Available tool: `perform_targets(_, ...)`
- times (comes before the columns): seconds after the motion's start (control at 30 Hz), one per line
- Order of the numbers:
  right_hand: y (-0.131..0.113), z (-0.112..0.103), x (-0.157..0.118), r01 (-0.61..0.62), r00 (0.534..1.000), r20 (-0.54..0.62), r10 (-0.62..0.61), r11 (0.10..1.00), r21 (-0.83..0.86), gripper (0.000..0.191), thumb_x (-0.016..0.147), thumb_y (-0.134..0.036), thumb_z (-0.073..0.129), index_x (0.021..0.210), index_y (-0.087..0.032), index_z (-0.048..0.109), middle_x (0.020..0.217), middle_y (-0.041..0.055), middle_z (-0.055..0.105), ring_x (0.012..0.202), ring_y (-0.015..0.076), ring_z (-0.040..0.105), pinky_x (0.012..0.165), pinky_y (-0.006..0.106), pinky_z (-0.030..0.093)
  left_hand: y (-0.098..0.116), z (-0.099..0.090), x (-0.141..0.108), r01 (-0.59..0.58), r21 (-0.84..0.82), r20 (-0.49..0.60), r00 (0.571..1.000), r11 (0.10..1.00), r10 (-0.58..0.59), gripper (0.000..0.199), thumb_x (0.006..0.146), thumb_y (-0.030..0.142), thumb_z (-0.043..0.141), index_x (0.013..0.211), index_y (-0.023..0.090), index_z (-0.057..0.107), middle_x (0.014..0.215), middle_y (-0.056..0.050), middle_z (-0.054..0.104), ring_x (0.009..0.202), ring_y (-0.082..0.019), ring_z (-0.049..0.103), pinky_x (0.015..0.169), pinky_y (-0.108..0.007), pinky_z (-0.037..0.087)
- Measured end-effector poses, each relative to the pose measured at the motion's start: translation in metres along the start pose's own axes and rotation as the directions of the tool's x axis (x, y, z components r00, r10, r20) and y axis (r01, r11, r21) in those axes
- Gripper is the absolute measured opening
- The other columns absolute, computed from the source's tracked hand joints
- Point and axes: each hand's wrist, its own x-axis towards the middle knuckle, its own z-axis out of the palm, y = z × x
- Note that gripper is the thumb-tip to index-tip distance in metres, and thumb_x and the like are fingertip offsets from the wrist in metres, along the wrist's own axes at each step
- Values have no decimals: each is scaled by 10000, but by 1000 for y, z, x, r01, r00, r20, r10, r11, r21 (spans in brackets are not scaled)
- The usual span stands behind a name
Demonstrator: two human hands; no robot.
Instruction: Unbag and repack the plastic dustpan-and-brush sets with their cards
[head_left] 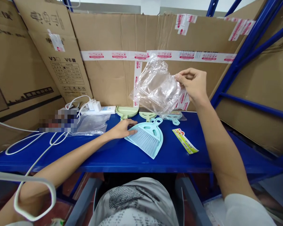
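Note:
My right hand point(192, 82) is raised over the back of the blue table, its fingers pinching the edge of a crumpled clear plastic bag point(159, 86). Low on the table, my left hand point(124, 128) touches the left edge of a light blue dustpan point(160, 138) with its thumb and fingers apart. A light blue brush point(147, 138) lies in that dustpan, bristles toward the table's front. To the right lies a yellow-green label card point(185, 141), flat on the table.
Behind stand a green dustpan point(127, 112), a smaller green piece point(147, 116) and a bagged blue piece point(174, 117). A flat clear bag point(91, 124), a power strip point(106, 110) and white cables point(37, 133) lie left. Cardboard point(113, 34) walls the back; blue rack bars point(235, 69) stand right.

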Motion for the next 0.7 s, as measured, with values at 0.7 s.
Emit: perform_targets(0.7, 23, 83, -69, -199, 980, -12, 199, 978, -61, 164, 820, -372, 701, 808, -212, 668, 683, 9, 686, 592, 155, 602, 581, 287, 488, 21, -24, 3, -236, -877, -331, 928, 419, -169, 882, 619, 530, 970, 1346, 316, 517, 1231, -57, 705, 1176, -258, 692, 955, -395, 571)
